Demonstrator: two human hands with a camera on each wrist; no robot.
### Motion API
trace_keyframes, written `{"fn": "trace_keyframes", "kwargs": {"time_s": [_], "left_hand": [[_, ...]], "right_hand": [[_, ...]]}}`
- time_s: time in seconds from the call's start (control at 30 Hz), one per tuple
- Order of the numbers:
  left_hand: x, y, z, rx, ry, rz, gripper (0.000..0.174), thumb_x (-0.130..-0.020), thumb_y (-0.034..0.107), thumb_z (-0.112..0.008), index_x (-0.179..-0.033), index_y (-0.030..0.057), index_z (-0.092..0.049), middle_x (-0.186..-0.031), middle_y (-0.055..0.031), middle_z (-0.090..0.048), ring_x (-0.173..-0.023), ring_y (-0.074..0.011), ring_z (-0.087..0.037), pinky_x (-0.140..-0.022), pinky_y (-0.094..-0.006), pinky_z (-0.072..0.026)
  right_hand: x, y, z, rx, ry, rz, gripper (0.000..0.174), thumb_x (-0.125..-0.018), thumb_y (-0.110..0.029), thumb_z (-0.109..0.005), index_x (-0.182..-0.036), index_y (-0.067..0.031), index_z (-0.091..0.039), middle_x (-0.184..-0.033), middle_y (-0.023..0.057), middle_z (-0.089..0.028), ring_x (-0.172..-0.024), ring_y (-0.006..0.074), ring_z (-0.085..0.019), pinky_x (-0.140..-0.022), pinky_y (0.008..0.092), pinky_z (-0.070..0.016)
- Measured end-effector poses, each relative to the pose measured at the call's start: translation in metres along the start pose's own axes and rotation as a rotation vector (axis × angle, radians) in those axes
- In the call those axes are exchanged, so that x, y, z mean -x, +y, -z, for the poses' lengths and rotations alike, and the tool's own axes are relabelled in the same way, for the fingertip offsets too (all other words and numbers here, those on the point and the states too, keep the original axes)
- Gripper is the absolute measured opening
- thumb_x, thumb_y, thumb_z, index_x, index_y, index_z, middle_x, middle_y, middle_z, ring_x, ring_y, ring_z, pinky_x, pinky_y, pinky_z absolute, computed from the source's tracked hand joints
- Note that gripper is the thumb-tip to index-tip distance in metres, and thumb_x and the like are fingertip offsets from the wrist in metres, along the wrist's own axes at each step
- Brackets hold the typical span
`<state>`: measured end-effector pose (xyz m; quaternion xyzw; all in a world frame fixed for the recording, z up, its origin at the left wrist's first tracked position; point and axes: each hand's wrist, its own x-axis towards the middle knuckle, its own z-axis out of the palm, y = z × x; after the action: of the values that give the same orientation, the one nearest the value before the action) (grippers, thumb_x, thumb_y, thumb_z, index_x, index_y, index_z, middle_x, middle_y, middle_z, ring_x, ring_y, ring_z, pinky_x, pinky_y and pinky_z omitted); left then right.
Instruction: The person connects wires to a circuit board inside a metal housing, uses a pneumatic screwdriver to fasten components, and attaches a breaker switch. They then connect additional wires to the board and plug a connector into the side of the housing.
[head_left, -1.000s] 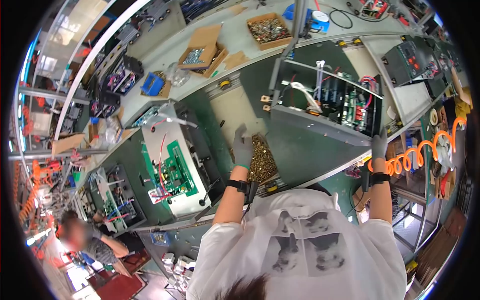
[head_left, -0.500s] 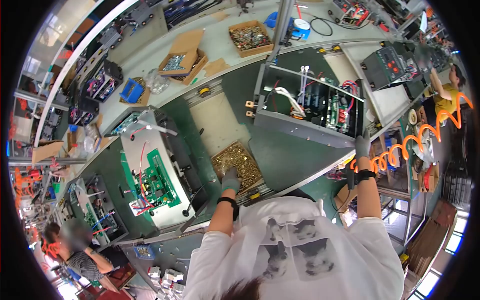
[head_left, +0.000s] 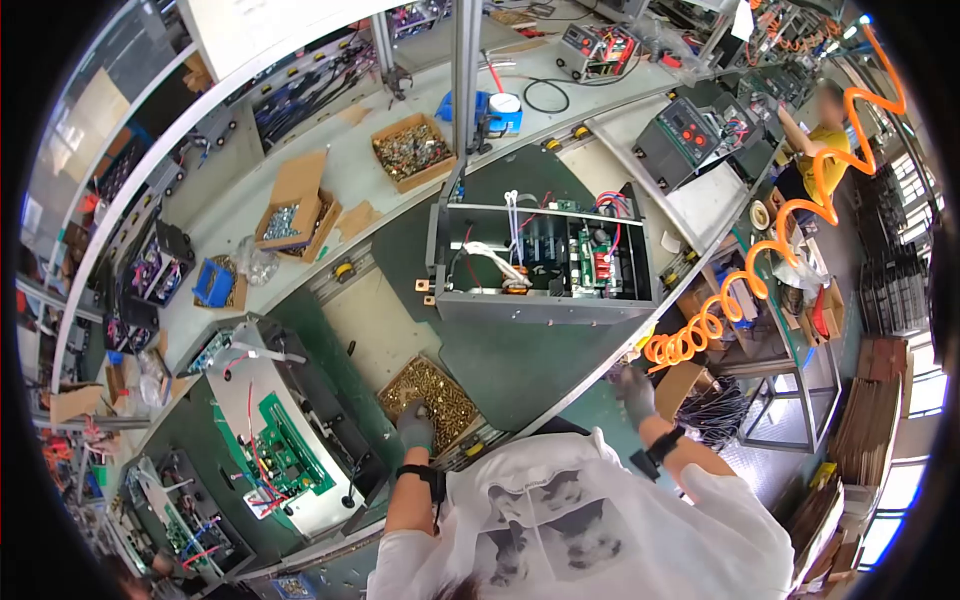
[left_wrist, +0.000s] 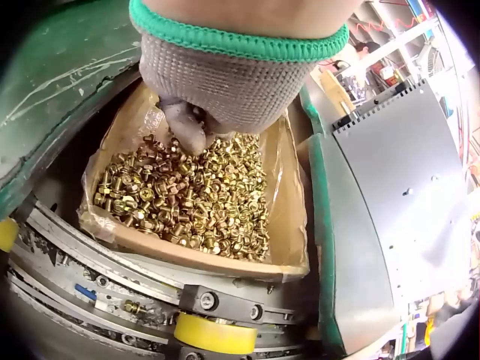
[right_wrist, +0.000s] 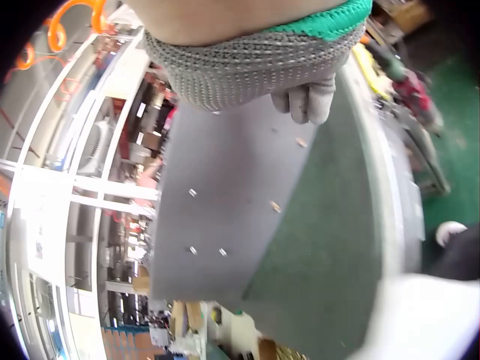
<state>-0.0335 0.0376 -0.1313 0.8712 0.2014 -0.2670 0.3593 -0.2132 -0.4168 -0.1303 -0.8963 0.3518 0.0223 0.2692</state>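
Note:
My gloved left hand (head_left: 415, 430) reaches into an open cardboard box (left_wrist: 199, 259) of brass-coloured hex-head screws (left_wrist: 187, 202). Its fingers are bent, with the thumb at the surface of the heap; the fingertips are partly hidden, and I cannot tell whether they hold any screws. My gloved right hand (head_left: 635, 393) hangs off the bench's front edge, near an orange coiled hose (head_left: 740, 290). In the right wrist view its fingers (right_wrist: 319, 101) droop loosely, with nothing seen in them. A dark metal housing (head_left: 545, 307) with circuit boards and wires inside stands on the green bench beyond both hands.
At the left, a second housing carries a silver plate (head_left: 325, 415) with a green circuit board (head_left: 285, 450). Boxes of small hardware (head_left: 410, 150) and a blue bin (head_left: 213, 283) sit along the back shelf. Another person (head_left: 825, 140) is at the far right.
My left hand has gone from the box's far side down into the screws. My right hand has left the housing's right corner and moved out past the bench edge. The head view has swung right.

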Motion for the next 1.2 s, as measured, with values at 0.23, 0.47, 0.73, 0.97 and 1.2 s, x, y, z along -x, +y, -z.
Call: {"fn": "trace_keyframes", "kwargs": {"time_s": [0.23, 0.47, 0.73, 0.97, 1.2], "left_hand": [[-0.046, -0.055, -0.009, 1.339, -0.323, 0.323, 0.016, -0.084, 0.015, -0.057, -0.095, 0.0056, -0.062, -0.074, -0.0082, -0.057, -0.062, -0.0217, -0.052, -0.051, -0.0318, -0.0428], [0.02, 0.04, 0.043, 1.616, -0.677, 0.29, 0.012, -0.081, 0.019, -0.057, -0.088, 0.0089, -0.055, -0.074, -0.0035, -0.046, -0.059, -0.016, -0.042, -0.047, -0.0269, -0.0358], [0.045, 0.108, 0.058, 1.564, -0.864, 0.12, 0.014, -0.084, 0.015, -0.056, -0.094, 0.0053, -0.054, -0.075, -0.0037, -0.046, -0.059, -0.0115, -0.043, -0.044, -0.0217, -0.0369], [0.083, 0.176, 0.037, 1.183, -0.696, 0.017, 0.031, -0.082, 0.007, -0.057, -0.112, -0.0022, -0.055, -0.098, -0.014, -0.062, -0.082, -0.0191, -0.061, -0.062, -0.0204, -0.0518], [0.139, 0.234, 0.005, 0.978, -1.002, -0.295, 0.026, -0.087, 0.009, -0.06, -0.111, -0.0016, -0.055, -0.091, -0.0095, -0.058, -0.068, -0.0118, -0.052, -0.057, -0.0191, -0.0403]], "right_hand": [[0.011, -0.009, -0.006, -0.138, 0.248, -0.776, 0.056, -0.07, -0.013, -0.077, -0.12, -0.0103, -0.051, -0.11, 0.0123, -0.061, -0.095, 0.0248, -0.062, -0.08, 0.0339, -0.0512], [-0.015, 0.04, -0.058, -0.364, 0.2, -0.527, 0.039, -0.061, -0.017, -0.079, -0.094, -0.0074, -0.061, -0.089, 0.0062, -0.067, -0.082, 0.0193, -0.065, -0.077, 0.0322, -0.0516], [0.003, -0.004, 0.039, -0.277, 0.275, -0.219, 0.039, -0.064, -0.014, -0.078, -0.097, -0.0075, -0.058, -0.088, 0.008, -0.065, -0.081, 0.0218, -0.065, -0.073, 0.0339, -0.0515], [0.003, -0.118, 0.221, -1.52, 0.22, 0.164, 0.055, -0.06, -0.011, -0.08, -0.108, -0.0049, -0.054, -0.087, 0.0027, -0.053, -0.081, 0.0169, -0.055, -0.082, 0.0349, -0.0485], [-0.008, -0.221, 0.232, -2.04, -0.117, 0.537, 0.025, -0.081, -0.019, -0.066, -0.098, -0.0129, -0.048, -0.079, 0.0045, -0.047, -0.078, 0.0221, -0.051, -0.07, 0.0406, -0.0465]]}}
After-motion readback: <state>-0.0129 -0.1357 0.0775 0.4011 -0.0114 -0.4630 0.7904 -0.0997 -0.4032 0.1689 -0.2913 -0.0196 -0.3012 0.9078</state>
